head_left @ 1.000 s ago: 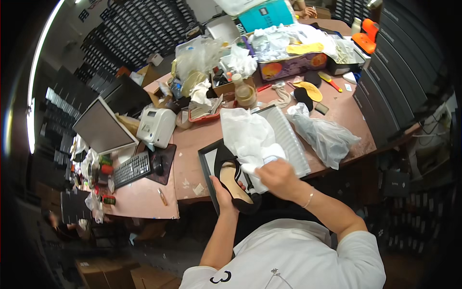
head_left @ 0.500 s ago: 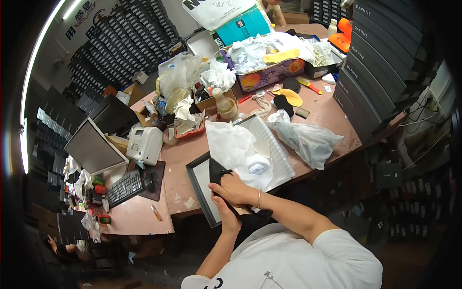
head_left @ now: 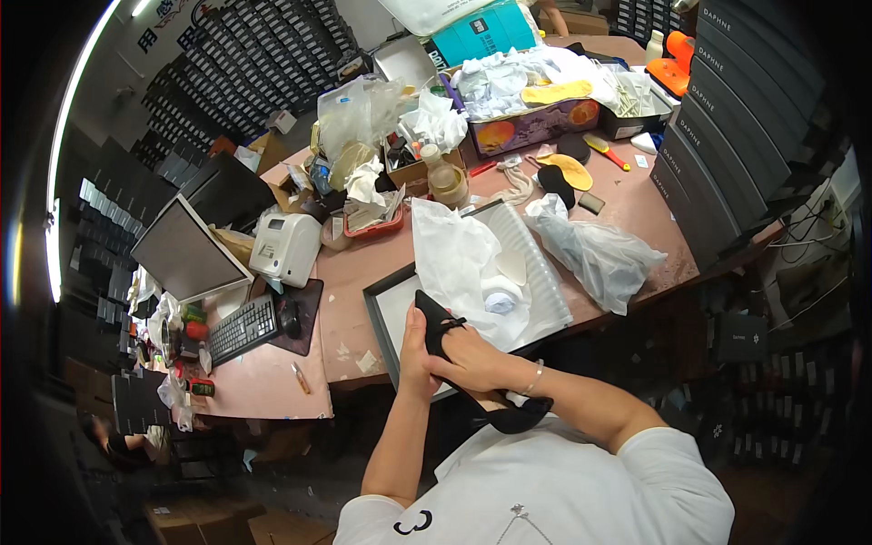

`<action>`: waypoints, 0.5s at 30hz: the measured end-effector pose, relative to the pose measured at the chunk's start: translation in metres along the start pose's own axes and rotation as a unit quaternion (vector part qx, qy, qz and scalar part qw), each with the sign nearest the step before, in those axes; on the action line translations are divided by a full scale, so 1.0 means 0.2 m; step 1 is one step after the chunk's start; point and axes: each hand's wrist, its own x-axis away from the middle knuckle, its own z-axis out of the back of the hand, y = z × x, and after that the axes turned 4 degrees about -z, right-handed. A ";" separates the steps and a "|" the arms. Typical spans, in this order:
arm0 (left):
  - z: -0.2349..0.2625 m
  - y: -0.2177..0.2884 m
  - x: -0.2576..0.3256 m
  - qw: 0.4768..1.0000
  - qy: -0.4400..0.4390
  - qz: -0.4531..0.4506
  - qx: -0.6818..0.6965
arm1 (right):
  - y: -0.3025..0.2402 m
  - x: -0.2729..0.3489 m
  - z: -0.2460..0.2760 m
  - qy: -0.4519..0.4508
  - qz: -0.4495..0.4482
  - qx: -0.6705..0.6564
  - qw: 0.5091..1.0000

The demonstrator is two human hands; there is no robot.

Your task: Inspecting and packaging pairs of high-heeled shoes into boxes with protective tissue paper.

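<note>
A black pointed shoe [head_left: 433, 314] with a small bow is held between both hands, its toe toward the table and its heel end close to my white shirt. My left hand [head_left: 417, 352] is closed along the shoe's left side near the toe. My right hand [head_left: 479, 361] wraps across its upper from the other side. Just beyond lies a dark-rimmed open shoebox [head_left: 380, 320], lined with white tissue paper [head_left: 445, 243] and a translucent ribbed sheet [head_left: 534, 272]. A crumpled wad of paper [head_left: 500, 302] and a pale insole-shaped pad [head_left: 511, 266] rest on the tissue.
A plastic bag [head_left: 604, 259] lies right of the box. Dark shoeboxes [head_left: 718, 154] are stacked at the right. Behind stand a glass jar [head_left: 447, 182] and a purple carton [head_left: 536, 127] of crumpled paper. A label printer [head_left: 284, 250], keyboard [head_left: 242, 331] and monitor [head_left: 191, 250] sit left.
Both hands have drawn the shoe slightly back toward my body, and more of its heel end shows. My left hand has slid up along the shoe's side toward the toe.
</note>
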 end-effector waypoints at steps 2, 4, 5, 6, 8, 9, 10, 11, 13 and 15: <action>0.06 -0.03 -0.06 0.999 -0.030 0.020 0.029 | 0.00 0.09 -0.01 0.062 0.060 0.016 0.996; 0.08 -0.06 -0.08 0.995 -0.056 0.052 0.061 | 0.04 0.13 -0.06 0.123 0.109 0.052 0.985; 0.04 -0.10 -0.07 0.995 -0.028 0.060 0.069 | 0.06 0.05 0.00 -0.004 -0.038 0.096 0.995; 0.01 -0.14 -0.04 0.995 0.000 0.069 0.077 | 0.07 0.01 0.06 -0.082 -0.050 0.069 0.993; -0.02 -0.10 -0.03 0.997 0.023 0.047 0.062 | 0.05 0.01 -0.08 0.163 0.050 0.020 0.985; 0.00 -0.08 -0.05 0.997 -0.009 0.050 0.059 | 0.06 0.03 -0.01 -0.065 -0.005 0.044 0.997; 0.05 -0.06 -0.05 0.996 -0.034 0.060 0.057 | 0.02 0.11 0.01 -0.040 0.042 0.060 0.997; 0.09 -0.05 -0.10 0.989 -0.083 0.074 0.093 | 0.01 0.17 0.03 -0.064 0.091 -0.015 0.994; 0.06 -0.05 -0.07 0.991 -0.116 0.067 0.023 | 0.16 0.27 0.01 -0.145 0.146 -0.175 0.963; 0.04 -0.08 -0.03 0.984 -0.155 0.084 0.016 | 0.19 0.32 0.17 -0.267 -0.013 -0.243 0.932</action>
